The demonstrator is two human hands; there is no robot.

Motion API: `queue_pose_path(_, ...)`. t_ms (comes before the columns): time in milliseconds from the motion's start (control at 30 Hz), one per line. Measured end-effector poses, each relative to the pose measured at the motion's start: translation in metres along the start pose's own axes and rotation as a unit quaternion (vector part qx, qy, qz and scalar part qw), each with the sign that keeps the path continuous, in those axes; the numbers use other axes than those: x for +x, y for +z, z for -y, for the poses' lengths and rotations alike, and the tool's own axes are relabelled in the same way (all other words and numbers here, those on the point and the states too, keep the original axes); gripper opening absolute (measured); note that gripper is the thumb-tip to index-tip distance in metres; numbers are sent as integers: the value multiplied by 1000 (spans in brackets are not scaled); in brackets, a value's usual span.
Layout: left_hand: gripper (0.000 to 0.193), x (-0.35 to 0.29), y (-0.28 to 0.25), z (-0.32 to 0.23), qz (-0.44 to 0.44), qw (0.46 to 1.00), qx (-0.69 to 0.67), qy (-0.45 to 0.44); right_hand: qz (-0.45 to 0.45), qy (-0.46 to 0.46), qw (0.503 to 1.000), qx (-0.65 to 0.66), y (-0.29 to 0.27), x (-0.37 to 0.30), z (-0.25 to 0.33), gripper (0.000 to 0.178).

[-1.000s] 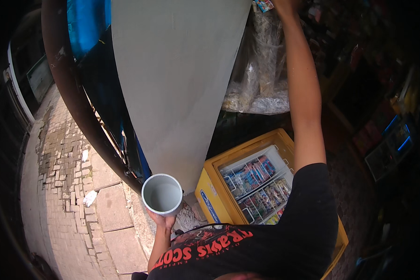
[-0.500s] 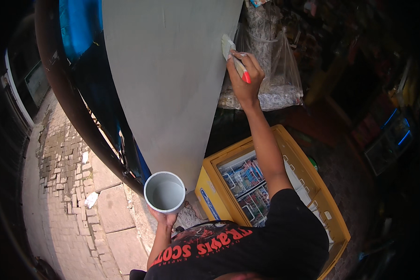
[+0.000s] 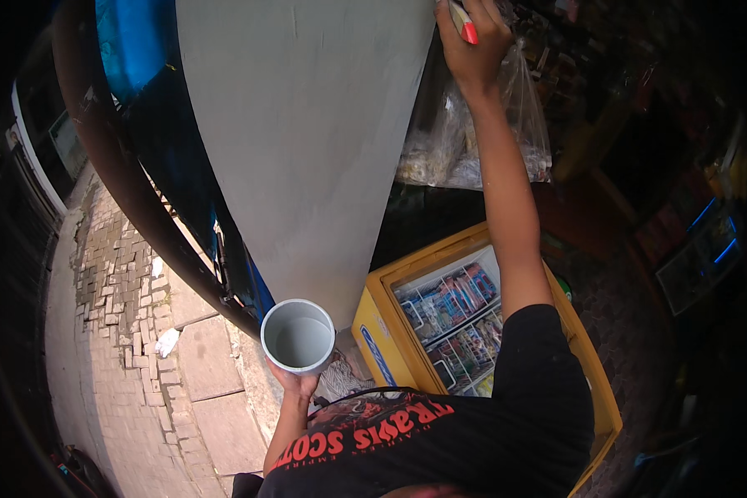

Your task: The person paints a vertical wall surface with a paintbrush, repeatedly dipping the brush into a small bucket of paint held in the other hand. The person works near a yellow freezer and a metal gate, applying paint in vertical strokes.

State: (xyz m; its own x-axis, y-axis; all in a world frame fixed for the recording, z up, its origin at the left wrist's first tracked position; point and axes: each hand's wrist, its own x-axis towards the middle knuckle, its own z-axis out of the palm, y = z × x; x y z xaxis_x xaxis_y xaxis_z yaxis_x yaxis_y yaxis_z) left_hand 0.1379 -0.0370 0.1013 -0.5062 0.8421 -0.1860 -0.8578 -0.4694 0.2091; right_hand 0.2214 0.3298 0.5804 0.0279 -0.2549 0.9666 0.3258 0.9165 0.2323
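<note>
My left hand (image 3: 295,381) is wrapped round the lower part of a round grey paint container (image 3: 298,336), held upright with grey paint in its bottom. At the top edge of the view, my right hand (image 3: 479,41) grips a paintbrush (image 3: 466,26) by its pale, red-tipped handle. The bristles are cut off by the frame. A tall grey wall panel (image 3: 295,149) stands in front of me, narrowing downward, and the right hand is up at its right edge. Faint brush streaks mark its surface.
To the right is a yellow-framed chest freezer (image 3: 390,290) with packaged goods in wire baskets. Clear plastic bags (image 3: 473,158) hang beside the panel. A dark curved post (image 3: 129,187) and blue sheeting (image 3: 141,50) are at left, above a paved path (image 3: 124,365).
My right hand has moved up and to the right along the panel's edge with the paintbrush, taking its bristles out of view. The left hand still holds the paint container in nearly the same place.
</note>
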Motion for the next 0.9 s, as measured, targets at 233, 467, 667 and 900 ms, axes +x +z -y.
queue_pose_path(233,86,10,-12,1,27,1000,-4,13,-11,45,998,48,-16,-64,30,16)
queue_pose_path(467,85,16,-19,6,2,1000,3,22,-61,-15,998,28,-3,17,-3,16)
queue_pose_path(667,85,11,-16,5,3,1000,-6,13,6,33,999,17,1,-42,6,15)
queue_pose_path(900,88,15,-5,4,29,1000,0,13,-31,27,999,31,-19,-56,22,15)
